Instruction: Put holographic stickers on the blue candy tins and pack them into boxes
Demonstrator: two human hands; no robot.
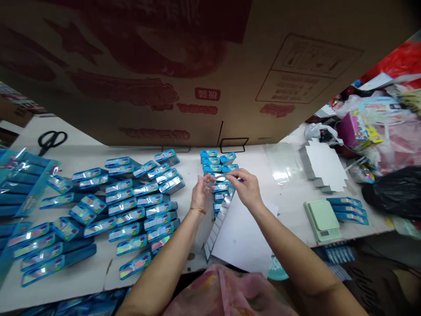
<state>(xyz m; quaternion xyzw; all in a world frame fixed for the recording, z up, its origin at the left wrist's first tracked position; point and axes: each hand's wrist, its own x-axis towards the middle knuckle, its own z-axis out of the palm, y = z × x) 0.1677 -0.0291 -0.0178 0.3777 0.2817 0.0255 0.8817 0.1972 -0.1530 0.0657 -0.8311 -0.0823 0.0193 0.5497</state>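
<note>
Over a double column of small blue boxes, my two hands work close together. My right hand pinches a small, clear, shiny piece that looks like a sticker; it reaches across towards the left fingers. The fingers of my left hand are curled together at the column's left side, and what they hold, if anything, is not clear. Below my hands a long strip with pale rectangles slants along the edge of a white paper sheet.
A large cardboard carton stands right behind the boxes. Many more blue boxes lie to the left, with black scissors beyond. At right are grey-white card pieces, a green scale and a black bag.
</note>
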